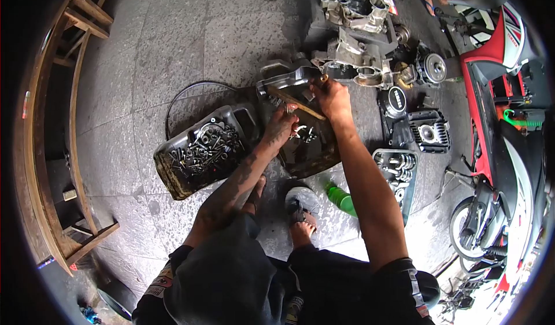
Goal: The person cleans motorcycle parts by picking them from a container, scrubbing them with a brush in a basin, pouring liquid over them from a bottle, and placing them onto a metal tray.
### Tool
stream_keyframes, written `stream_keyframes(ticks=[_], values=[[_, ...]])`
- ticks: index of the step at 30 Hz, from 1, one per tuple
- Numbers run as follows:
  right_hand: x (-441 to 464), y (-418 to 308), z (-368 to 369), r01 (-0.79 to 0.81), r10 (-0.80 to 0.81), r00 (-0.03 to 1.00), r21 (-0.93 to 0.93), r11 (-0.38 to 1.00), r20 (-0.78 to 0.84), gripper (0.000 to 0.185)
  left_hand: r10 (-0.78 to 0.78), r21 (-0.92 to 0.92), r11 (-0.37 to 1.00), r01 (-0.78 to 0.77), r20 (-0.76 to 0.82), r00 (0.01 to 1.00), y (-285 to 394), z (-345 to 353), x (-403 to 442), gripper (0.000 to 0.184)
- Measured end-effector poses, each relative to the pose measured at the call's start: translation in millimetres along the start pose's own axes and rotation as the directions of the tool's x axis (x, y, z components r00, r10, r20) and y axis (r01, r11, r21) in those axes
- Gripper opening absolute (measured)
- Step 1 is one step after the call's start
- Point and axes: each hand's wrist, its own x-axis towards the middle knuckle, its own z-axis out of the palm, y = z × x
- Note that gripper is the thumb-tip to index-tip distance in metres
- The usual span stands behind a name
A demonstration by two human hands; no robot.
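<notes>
My left hand [281,125] is closed over a dark oily tray [309,167], and a small shiny metal part [299,130] shows at its fingers. Other small metal pieces [311,135] lie in the tray just right of it. My right hand [333,100] is closed at the tray's far right side; a brownish tip [324,78] sticks out by its fingers, but the rest of what it grips is hidden. Between the hands a wooden-looking stick [306,110] slants across the tray. A grey metal engine cover [289,79] rests at the tray's far end.
To the left stands a container [163,177] full of bolts and small parts. Engine casings [355,56], a Yamaha cover [396,100], a finned cylinder part [429,131] and a gear tray [413,200] lie right. A green bottle [341,199] is near my foot; a motorcycle [485,93] stands beyond.
</notes>
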Motion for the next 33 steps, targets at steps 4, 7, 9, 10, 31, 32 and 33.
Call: stream_keyframes(ticks=[4,7,9,10,31,32,33], values=[[-2,3,-8,-0.014,0.003,0.995,-0.100,0.995,-0.104,0.032,-0.034,0.051,0.998,0.031,0.049,0.998,13,7,-1,0.022],[-7,13,-30,0.016,-0.041,0.993,-0.220,0.975,-0.109,0.039,0.040,0.295,0.953,-0.071,0.112,0.993,6,4,6,0.017],[-12,26,-52,0.085,-0.127,0.987,-0.356,0.930,-0.096,0.041,0.209,0.610,0.736,-0.295,0.210,0.955,3,-4,16,0.017],[-18,31,-66,0.156,-0.211,0.976,-0.483,0.862,-0.061,0.043,0.196,0.616,0.731,-0.293,0.222,0.955,3,-4,17,0.017],[-309,62,-181,-0.246,0.258,0.966,0.235,0.940,-0.018,0.030,0.075,0.864,-0.377,-0.333,0.386,0.919,-11,21,0,0.046],[-314,65,-177,-0.246,0.260,0.965,0.245,0.938,-0.024,0.030,0.072,0.873,-0.345,-0.346,0.392,0.917,-14,24,1,0.045],[-320,68,-172,-0.294,0.319,0.947,0.313,0.903,-0.030,0.030,0.071,0.880,-0.312,-0.359,0.398,0.914,-15,27,4,0.045]])
